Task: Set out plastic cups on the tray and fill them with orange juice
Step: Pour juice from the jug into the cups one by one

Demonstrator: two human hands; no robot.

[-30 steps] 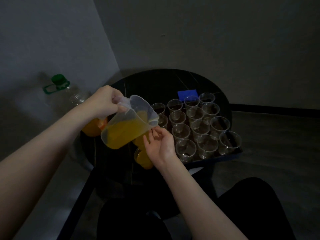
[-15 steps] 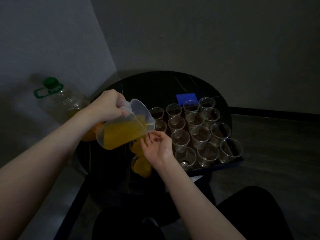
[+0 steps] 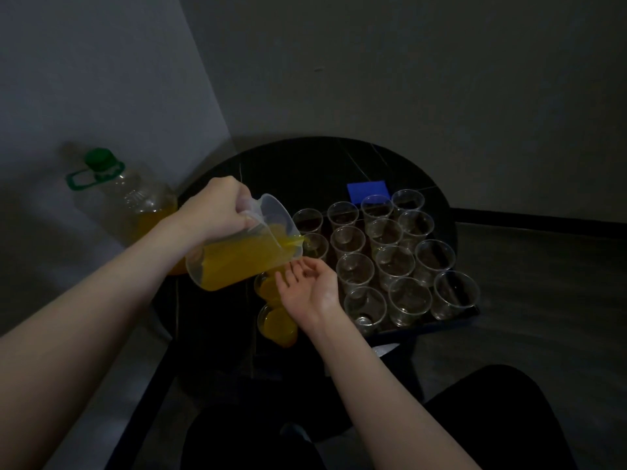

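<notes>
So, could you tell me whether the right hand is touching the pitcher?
Cannot tell: the head view shows the right hand open below the pitcher, fingertips overlapping its edge.

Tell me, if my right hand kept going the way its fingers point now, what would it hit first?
Most likely the tilted jug held by your left hand: your right hand lies palm-up, fingertips pointing up-left beneath its spout end. Depth is unclear; the filled cup sits close too.

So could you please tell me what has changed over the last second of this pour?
The left hand has tipped the clear plastic jug further towards the tray, so the orange juice now reaches its spout above a clear plastic cup. The right hand stays open, palm up, beneath the spout. The filled cups, empty cups and green-capped bottle are unchanged.
</notes>
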